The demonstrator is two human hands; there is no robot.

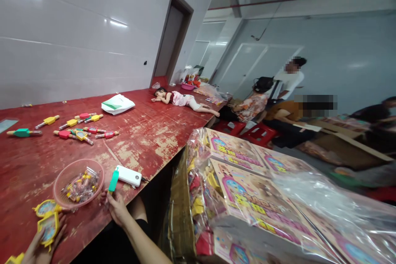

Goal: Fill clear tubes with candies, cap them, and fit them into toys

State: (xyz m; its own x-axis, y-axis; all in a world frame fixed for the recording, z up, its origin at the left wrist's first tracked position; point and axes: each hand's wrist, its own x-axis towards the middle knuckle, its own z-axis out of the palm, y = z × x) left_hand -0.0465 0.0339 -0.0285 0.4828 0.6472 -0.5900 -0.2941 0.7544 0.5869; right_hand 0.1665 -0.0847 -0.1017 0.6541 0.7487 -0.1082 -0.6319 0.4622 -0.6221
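Observation:
My left hand [46, 237] is at the lower left, its fingers wrapped round a yellow toy case [48, 225] with clear round and square windows. My right hand [116, 206] is by the table's front edge, its thumb and fingers closed on a small green plastic piece [114, 180]. Between the hands and a little farther back stands a pink basket [57, 181] with small wrapped pieces [82, 187] in it. A white power bank [129, 176] lies just beyond my right hand.
Several coloured toy sticks [74, 123] and a white bag [118, 104] lie on the red table [148, 132]. A child [182, 100] lies at its far end. A large box of wrapped packs [247, 189] stands close on the right, with people seated beyond.

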